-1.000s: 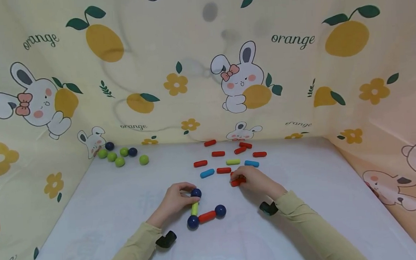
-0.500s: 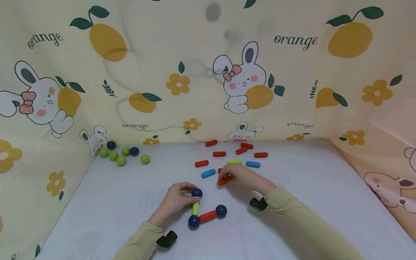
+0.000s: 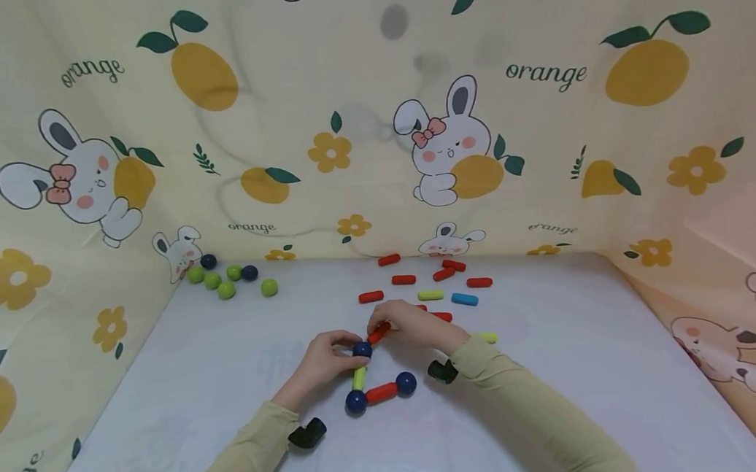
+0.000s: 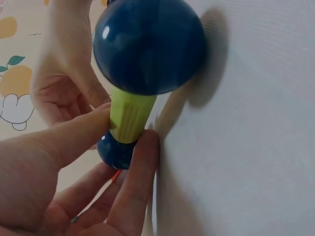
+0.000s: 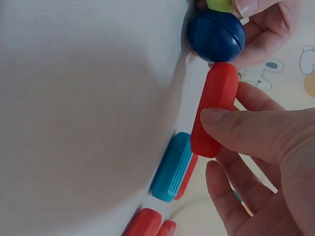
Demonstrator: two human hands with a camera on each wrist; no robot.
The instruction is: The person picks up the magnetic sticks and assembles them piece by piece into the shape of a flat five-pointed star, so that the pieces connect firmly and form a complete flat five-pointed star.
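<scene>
On the white table lies an L-shaped piece: a dark blue ball point(image 3: 362, 350), a yellow-green stick point(image 3: 359, 377), a corner blue ball point(image 3: 356, 401), a red stick point(image 3: 381, 393) and an end blue ball point(image 3: 406, 382). My left hand point(image 3: 349, 349) pinches the yellow-green stick point(image 4: 130, 115) just below the top ball point(image 4: 115, 152). My right hand point(image 3: 382, 325) pinches another red stick point(image 3: 379, 332), whose end point(image 5: 214, 110) touches that blue ball point(image 5: 215, 35).
Loose red sticks point(image 3: 404, 279), a yellow-green one point(image 3: 431, 294) and a blue one point(image 3: 464, 299) lie behind my hands. Several green and blue balls point(image 3: 227, 290) sit at the back left. Printed fabric walls point(image 3: 370, 119) close the table on three sides.
My right hand has carried a red stick leftward from the loose pile to the top blue ball. The left hand has kept its hold in place.
</scene>
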